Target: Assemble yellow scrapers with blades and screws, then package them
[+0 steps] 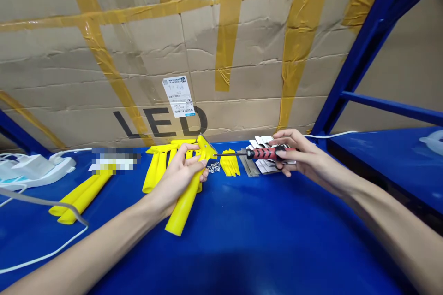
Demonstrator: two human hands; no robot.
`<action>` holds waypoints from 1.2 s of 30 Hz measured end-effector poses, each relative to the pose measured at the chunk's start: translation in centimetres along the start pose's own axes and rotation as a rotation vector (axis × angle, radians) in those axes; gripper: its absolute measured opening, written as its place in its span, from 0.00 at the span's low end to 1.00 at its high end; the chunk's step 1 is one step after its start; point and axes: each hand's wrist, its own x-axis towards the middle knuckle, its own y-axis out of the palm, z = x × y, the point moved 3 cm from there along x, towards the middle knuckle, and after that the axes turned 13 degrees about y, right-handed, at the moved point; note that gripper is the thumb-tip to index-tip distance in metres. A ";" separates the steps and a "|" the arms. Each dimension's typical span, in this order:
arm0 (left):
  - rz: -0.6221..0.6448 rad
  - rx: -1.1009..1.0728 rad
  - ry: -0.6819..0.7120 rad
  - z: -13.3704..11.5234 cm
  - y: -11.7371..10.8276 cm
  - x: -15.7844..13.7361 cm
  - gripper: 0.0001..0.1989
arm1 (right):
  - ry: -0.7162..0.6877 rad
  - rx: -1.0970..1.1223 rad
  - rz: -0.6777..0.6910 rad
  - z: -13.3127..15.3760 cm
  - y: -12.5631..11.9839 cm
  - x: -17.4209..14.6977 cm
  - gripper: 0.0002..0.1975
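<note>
My left hand (179, 176) is closed around the neck of a yellow scraper (184, 206), tilted so that its head points up and its hollow handle down toward me. A thin metal blade edge shows at the head. In my right hand (304, 154) is a red and black screwdriver (265, 153), held level. Its shaft points left, with the tip at the scraper head; whether it sits in a screw I cannot tell. Behind my left hand lie several more yellow scraper handles (152, 173). Small screws (214, 168) lie just right of the held scraper.
Yellow flat pieces (230, 163), grey metal strips (249, 164) and white packets (266, 166) line the back of the blue tabletop (242, 235). At left are two yellow scrapers (86, 191), a power strip (38, 170) and cables. A taped cardboard box (249, 64) stands behind.
</note>
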 end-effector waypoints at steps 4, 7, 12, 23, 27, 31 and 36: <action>-0.006 0.008 -0.019 0.1 0.1 0.0 0.20 | -0.110 -0.077 -0.024 0.0 -0.2 0.0 0.15; 0.021 -0.006 -0.015 0.2 0.2 -0.1 0.20 | -0.082 -0.236 -0.223 -0.2 -0.4 0.2 0.19; -0.006 -0.007 -0.014 0.3 0.0 0.0 0.21 | -0.073 0.005 0.038 -0.2 0.3 0.3 0.20; -0.021 -0.035 -0.010 0.2 -0.2 -0.2 0.18 | -0.137 -0.055 -0.022 -0.6 0.4 0.4 0.21; -0.009 -0.058 -0.033 0.5 -0.3 -0.2 0.18 | -0.084 -0.232 -0.244 -1.3 0.0 0.7 0.19; -0.050 -0.070 -0.015 0.2 -0.5 -0.2 0.18 | -0.096 -0.099 -0.062 -1.5 0.5 0.9 0.21; -0.021 -0.089 -0.005 -0.1 -0.8 -0.2 0.17 | -0.087 -0.199 -0.245 -1.7 0.6 0.8 0.18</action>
